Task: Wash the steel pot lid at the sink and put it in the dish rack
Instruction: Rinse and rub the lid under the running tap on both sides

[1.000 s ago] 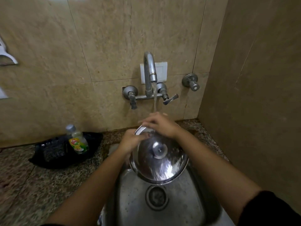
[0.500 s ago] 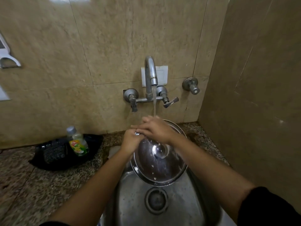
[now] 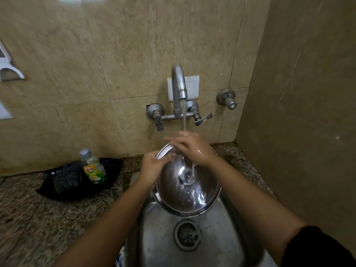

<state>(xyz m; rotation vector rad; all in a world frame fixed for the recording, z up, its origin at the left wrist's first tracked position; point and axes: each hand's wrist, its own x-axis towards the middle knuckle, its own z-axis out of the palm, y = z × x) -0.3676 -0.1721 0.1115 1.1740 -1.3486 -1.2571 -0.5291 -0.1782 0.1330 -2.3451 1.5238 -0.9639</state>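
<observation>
Beige tiled walls (image 3: 125, 54) meet a speckled granite counter (image 3: 28, 218).

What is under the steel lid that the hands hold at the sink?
Under the lid is the steel sink basin, with its round drain showing just below the lid's edge. The back part of the basin is hidden by the lid.

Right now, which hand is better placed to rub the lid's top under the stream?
Probably the right hand: it lies flat on the steel pot lid under the tap water, while the left hand grips the rim.
</observation>
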